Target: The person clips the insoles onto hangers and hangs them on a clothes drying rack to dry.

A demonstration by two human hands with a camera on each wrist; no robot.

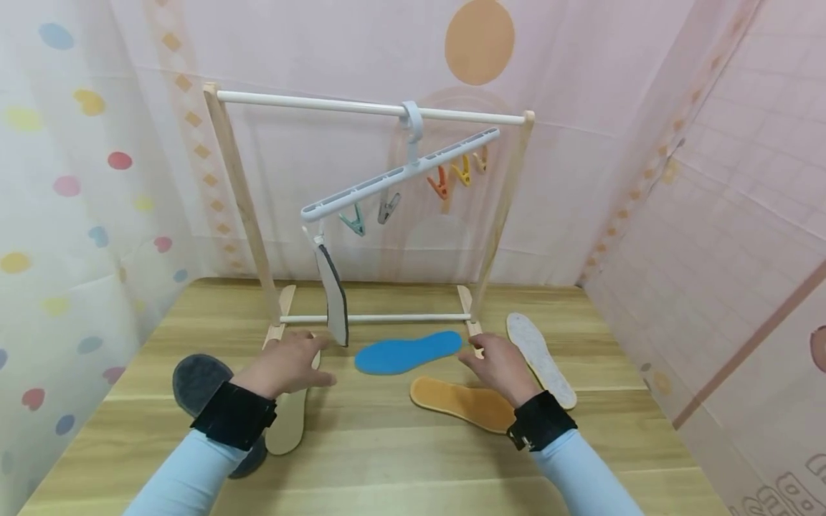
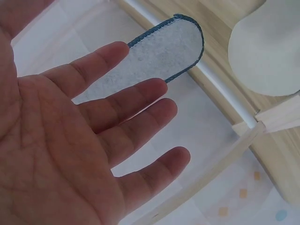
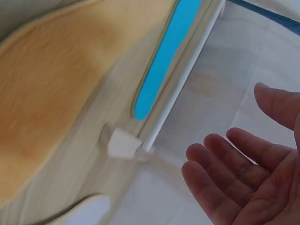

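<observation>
My left hand, fingers spread and holding nothing, is over a cream insole and beside a dark-edged pale insole. That insole hangs from the low left end of a tilted light-blue clip hanger. On the right, my right hand holds nothing, its fingers relaxed above an orange insole. A blue insole lies between the hands. The right wrist view shows the right palm apart from the blue insole. In the left wrist view, fingers cover part of the hanging insole.
The hanger hooks over the white bar of a wooden stand. Several clips dangle from it, including a green clip and an orange clip. A grey felt insole lies right; a dark insole lies left, partly hidden.
</observation>
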